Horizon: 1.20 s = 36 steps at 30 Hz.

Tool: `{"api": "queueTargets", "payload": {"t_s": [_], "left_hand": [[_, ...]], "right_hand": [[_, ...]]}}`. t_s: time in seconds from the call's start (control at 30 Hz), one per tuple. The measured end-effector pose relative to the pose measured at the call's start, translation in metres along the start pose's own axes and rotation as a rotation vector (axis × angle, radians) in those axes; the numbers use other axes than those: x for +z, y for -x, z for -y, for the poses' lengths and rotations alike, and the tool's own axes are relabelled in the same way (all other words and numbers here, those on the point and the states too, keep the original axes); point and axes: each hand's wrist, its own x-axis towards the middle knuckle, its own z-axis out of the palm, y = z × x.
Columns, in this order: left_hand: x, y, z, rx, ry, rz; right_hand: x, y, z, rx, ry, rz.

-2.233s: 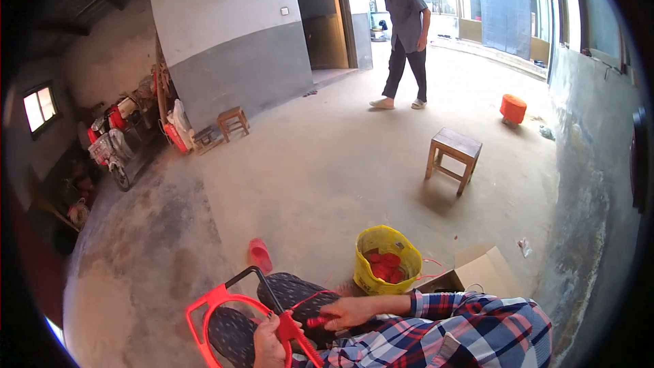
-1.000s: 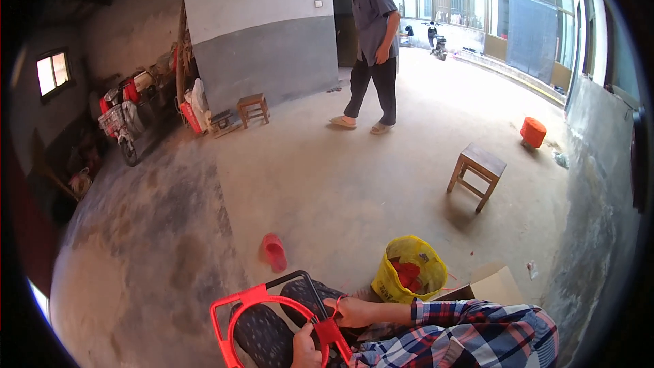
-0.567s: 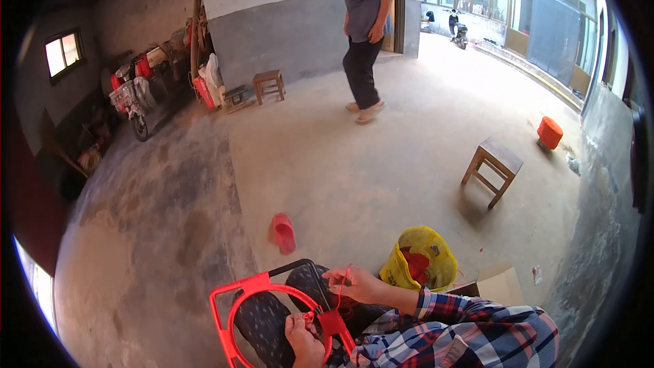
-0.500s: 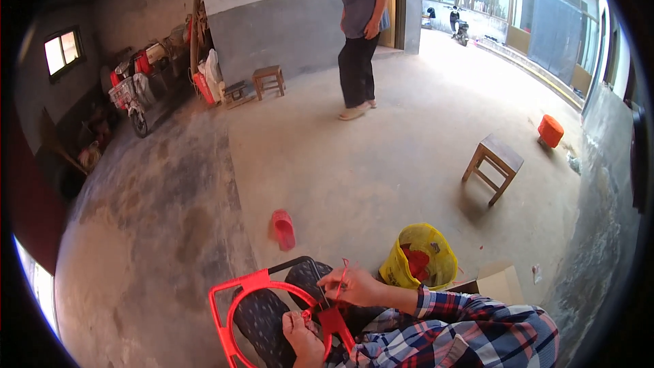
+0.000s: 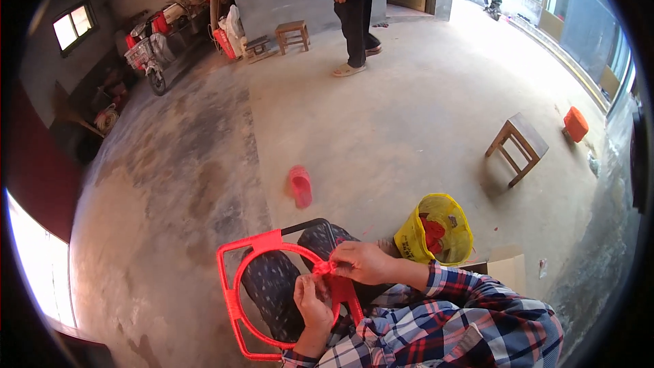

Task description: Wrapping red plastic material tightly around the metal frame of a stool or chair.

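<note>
Across my lap lies a frame (image 5: 230,286) of bent rods around a ring, mostly wrapped in red cord, with a bare black stretch at its far corner. My right hand (image 5: 364,262) pinches a bunched loop of red cord (image 5: 324,268) at the ring's right side. Just below and left of that bunch, my left hand (image 5: 313,305) is closed with its thumb against the curled fingers, beside the ring. What lies between those left fingertips is too small to make out.
A yellow bucket (image 5: 411,232) with red material inside stands right of my knees, beside an open cardboard box (image 5: 507,272). Ahead are a pink slipper (image 5: 300,187), a wooden stool (image 5: 523,138) and an orange-red seat (image 5: 575,124). Another person (image 5: 354,20) stands farther off.
My right hand has come down toward the ring, and the cord that stood up from its fingers is now bunched at the frame. The other person has turned; the view has tilted down.
</note>
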Motion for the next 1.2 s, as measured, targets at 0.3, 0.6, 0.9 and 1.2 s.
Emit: {"api": "queueTargets", "payload": {"t_s": [0.3,0.6,0.9,1.2], "left_hand": [[-0.006,-0.005,0.000,-0.140,0.007,-0.067],[-0.008,-0.017,0.005,-0.269,-0.005,-0.115],[-0.021,-0.006,0.012,-0.356,0.100,-0.105],[0.011,0.000,-0.019,-0.256,0.163,0.161]], "right_hand": [[-0.065,0.022,-0.043,0.238,0.143,0.538],[-0.110,0.056,-0.052,0.513,-1.445,-0.423],[-0.117,0.082,-0.077,0.453,-1.614,-0.554],[-0.117,0.067,-0.068,0.450,-1.314,-0.695]]}}
